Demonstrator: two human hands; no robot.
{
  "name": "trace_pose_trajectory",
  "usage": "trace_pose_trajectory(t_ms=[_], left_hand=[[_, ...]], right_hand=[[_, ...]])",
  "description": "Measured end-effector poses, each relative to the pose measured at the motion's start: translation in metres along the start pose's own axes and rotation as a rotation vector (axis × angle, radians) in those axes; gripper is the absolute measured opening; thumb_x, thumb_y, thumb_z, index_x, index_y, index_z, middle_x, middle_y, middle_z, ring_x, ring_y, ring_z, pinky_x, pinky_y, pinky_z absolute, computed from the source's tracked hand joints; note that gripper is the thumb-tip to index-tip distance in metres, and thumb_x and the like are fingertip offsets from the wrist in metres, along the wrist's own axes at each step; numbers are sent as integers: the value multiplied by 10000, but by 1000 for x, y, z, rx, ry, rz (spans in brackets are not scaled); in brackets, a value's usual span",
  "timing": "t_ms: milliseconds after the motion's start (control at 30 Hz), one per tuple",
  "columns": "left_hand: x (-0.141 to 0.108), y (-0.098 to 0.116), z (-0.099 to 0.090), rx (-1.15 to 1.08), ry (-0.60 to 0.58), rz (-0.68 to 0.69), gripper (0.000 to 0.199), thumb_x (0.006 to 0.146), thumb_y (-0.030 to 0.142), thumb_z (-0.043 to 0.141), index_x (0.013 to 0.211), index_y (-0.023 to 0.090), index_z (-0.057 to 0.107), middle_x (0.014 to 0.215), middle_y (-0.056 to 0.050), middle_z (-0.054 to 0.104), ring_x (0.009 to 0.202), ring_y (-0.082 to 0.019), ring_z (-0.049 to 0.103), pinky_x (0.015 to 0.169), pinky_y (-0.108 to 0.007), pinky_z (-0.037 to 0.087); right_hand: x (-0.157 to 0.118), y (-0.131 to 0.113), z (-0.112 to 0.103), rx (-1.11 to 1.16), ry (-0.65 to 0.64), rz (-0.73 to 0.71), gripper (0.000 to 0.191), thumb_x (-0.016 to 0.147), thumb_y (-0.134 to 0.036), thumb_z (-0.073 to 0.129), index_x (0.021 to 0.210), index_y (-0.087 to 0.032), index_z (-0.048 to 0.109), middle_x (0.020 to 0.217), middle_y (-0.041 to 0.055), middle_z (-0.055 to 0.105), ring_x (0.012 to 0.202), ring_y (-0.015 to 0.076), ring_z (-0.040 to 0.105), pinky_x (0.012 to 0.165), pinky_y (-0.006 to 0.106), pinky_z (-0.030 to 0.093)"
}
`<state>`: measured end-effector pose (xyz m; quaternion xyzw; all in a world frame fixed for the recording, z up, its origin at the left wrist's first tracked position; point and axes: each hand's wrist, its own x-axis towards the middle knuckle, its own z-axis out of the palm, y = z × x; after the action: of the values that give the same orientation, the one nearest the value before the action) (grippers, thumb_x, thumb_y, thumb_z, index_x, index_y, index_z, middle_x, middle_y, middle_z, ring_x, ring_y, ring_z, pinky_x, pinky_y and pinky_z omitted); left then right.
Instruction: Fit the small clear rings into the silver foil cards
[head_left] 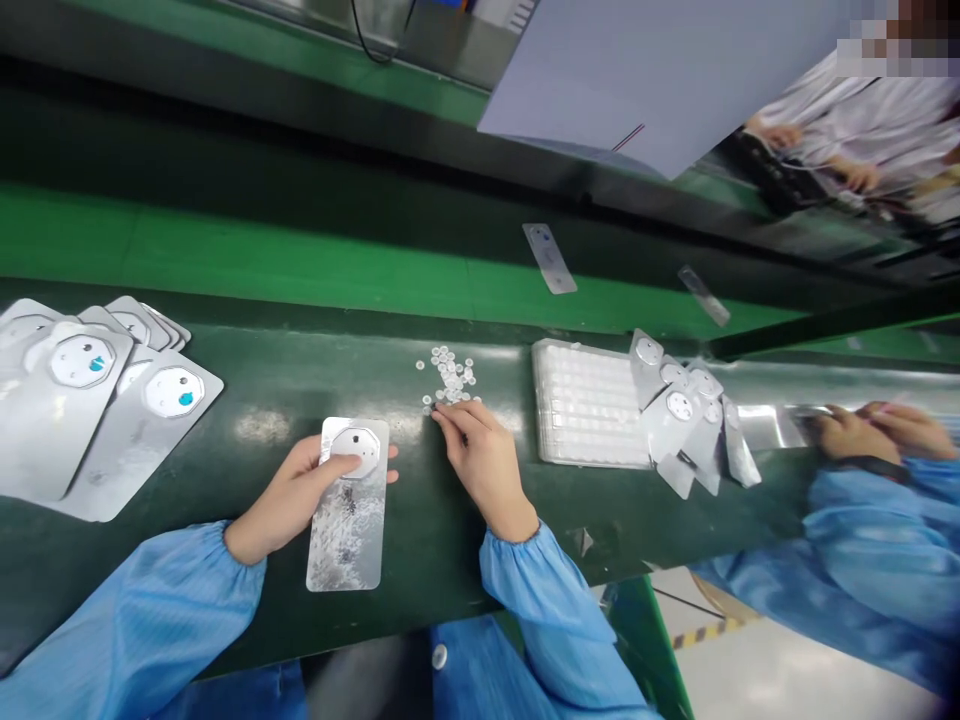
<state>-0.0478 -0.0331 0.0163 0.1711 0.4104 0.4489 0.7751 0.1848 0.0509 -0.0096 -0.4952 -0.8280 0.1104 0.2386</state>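
My left hand (300, 490) grips a silvery metal plate (349, 545) with rounded corners, thumb on top and fingertips showing past its right edge. Near the plate's top is a white octagonal patch (366, 447) with small holes, partly under my thumb. My right hand (484, 455) reaches to a loose heap of small translucent rings (454, 378) on the green bench. Its thumb and index finger are pinched at the near edge of the heap, around something small and dark that I cannot make out.
Plates with blue-marked white patches (105, 400) are stacked at the left. Right of the rings stands a pile of clear plastic trays (589, 405), with more plates (686, 425) against it. A co-worker's hands (885, 430) work at the far right. Two strips lie on the green ledge (450, 280) behind.
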Motion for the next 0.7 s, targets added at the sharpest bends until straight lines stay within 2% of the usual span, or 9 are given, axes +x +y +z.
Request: trace_pose_trajectory(t_ms=[133, 200, 333, 400, 467, 533, 600, 667, 700], left_hand=[[-1, -2, -1, -32, -2, 19, 334, 867, 320, 767, 1167, 174, 759, 1174, -116, 773, 1023, -337, 754, 856, -401, 620], [0, -2, -1, -33, 2, 30, 348, 869, 325, 763, 1187, 182, 753, 1189, -114, 768, 1035, -340, 751, 860, -409, 619], [2, -3, 0, -37, 10, 42, 347, 848, 322, 776, 1162, 177, 763, 1213, -122, 757, 1047, -359, 745, 865, -438, 620], [3, -3, 1, -63, 20, 41, 339, 833, 318, 783, 1134, 163, 768, 1200, -129, 761, 1053, -369, 741, 891, -457, 611], [3, -3, 2, -74, 27, 49, 339, 834, 317, 778, 1129, 150, 764, 1196, -137, 761, 1071, -380, 733, 930, -478, 594], [3, -3, 3, -70, 32, 71, 403, 847, 310, 765, 1219, 159, 725, 1204, -134, 759, 1084, -380, 728, 968, -498, 574], [4, -3, 3, -69, 40, 91, 549, 865, 295, 747, 1386, 188, 613, 1216, -128, 755, 1087, -370, 729, 994, -515, 557], [4, -4, 3, -58, 48, 106, 706, 885, 290, 728, 1527, 217, 445, 1220, -127, 752, 1079, -359, 734, 989, -521, 559], [3, -5, 3, -38, 50, 126, 765, 895, 293, 718, 1570, 229, 365, 1222, -127, 750, 1073, -351, 737, 982, -516, 564]], right_hand=[[-4, -3, -5, -236, -16, -139, 320, 1081, -277, 457, 1125, -135, 741, 993, 97, 738, 836, 206, 677, 706, 295, 508], [-15, -11, -11, -300, -57, -227, 308, 1076, -276, 473, 1167, -136, 732, 1036, 102, 742, 858, 211, 661, 719, 306, 488], [-69, -40, -22, -322, -182, -310, 443, 1089, -375, 393, 1326, -110, 658, 1352, 193, 640, 1040, 295, 607, 895, 433, 431], [-105, -52, -26, -254, -218, -314, 544, 1078, -495, 361, 1350, -121, 646, 1389, 213, 613, 1075, 323, 582, 961, 492, 378], [-135, -58, -28, -132, -206, -329, 532, 1053, -552, 422, 1299, -159, 684, 1280, 179, 688, 1033, 296, 582, 989, 483, 352], [-156, -59, -28, -12, -162, -374, 341, 1047, -432, 539, 1211, -197, 724, 1110, 97, 762, 974, 244, 588, 985, 432, 358], [-165, -58, -29, 97, -141, -444, 197, 1043, -248, 575, 1143, -208, 740, 962, 26, 786, 905, 200, 593, 957, 390, 381], [-165, -58, -31, 214, -170, -480, 208, 1041, -168, 552, 1124, -198, 740, 882, 2, 781, 841, 180, 603, 904, 372, 423], [-161, -60, -32, 297, -187, -451, 211, 1042, -166, 545, 1111, -195, 742, 862, 6, 774, 803, 172, 608, 857, 360, 450]])
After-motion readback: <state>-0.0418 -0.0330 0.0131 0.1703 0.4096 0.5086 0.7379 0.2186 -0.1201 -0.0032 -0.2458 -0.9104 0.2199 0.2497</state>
